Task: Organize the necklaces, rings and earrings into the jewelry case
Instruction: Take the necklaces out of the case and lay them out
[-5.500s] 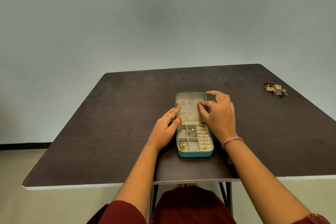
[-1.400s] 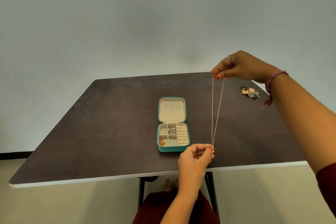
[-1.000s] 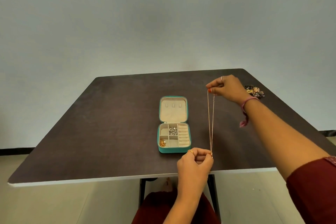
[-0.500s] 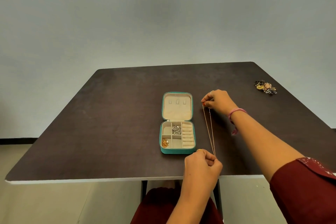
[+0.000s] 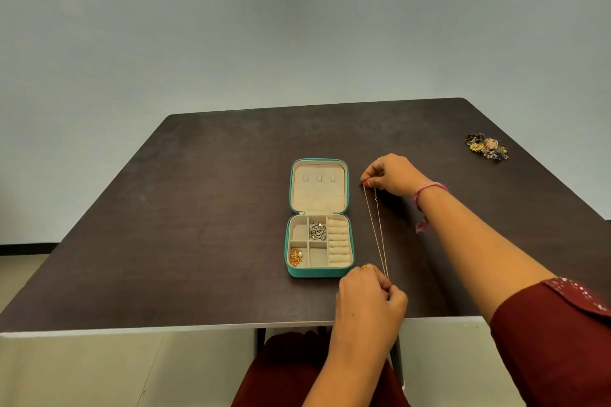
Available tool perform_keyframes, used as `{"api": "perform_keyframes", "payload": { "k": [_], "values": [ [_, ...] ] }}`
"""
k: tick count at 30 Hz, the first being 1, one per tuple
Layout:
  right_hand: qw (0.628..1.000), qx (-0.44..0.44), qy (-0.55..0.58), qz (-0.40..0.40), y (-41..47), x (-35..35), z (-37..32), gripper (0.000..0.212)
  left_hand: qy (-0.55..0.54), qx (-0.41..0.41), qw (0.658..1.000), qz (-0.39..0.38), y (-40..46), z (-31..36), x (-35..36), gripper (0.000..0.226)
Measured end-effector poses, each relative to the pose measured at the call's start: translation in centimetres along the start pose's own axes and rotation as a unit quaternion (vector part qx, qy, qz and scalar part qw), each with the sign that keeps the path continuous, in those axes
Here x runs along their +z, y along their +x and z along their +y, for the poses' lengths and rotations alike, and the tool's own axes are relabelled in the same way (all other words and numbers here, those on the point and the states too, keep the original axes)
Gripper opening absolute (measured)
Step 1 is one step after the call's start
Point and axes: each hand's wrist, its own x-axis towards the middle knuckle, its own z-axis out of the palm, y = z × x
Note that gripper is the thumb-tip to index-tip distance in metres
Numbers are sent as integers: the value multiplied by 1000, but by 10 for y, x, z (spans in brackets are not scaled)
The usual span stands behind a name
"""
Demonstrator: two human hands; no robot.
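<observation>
Head view: right hand (image 5: 391, 174) pinches far end of necklace (image 5: 377, 228), left hand (image 5: 370, 297) pinches near end. Chain stretched along the desk (image 5: 165, 241), just right of open case (image 5: 319, 218). Other jewelry pile (image 5: 487, 146) far right.

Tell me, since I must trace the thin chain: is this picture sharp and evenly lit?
Head view: soft, even light, no glare on the dark table; the gold necklace is hair-thin but traceable between left hand and right hand; wide-angle lens bows the table edges; the jewelry case is sharp.
</observation>
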Motion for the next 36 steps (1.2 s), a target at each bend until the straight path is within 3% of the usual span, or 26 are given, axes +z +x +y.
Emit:
{"api": "perform_keyframes", "payload": {
  "k": [8, 11, 17, 25, 31, 36],
  "values": [
    [999, 22, 36, -11, 2, 0, 2, 18, 2, 8, 1000, 3, 1, -3, -1, 16],
    [998, 23, 55, -11, 2, 0, 4, 19, -19, 1, 1000, -7, 0, -4, -1, 21],
    [991, 24, 129, 18, -4, 1, 11, 23, -93, -6, 995, -21, -7, -7, -11, 8],
    [971, -8, 192, 139, -26, -6, -8, 20, -189, 36, 970, 149, 2, -19, -59, 12],
    [983, -91, 156, 43, -62, -3, -49, 12, -188, 24, 952, 241, 23, -50, -83, 9],
    [988, -136, 25, -72, -74, 16, -72, 14, -218, -28, 935, 277, 36, -77, -83, 10]
  ]
}}
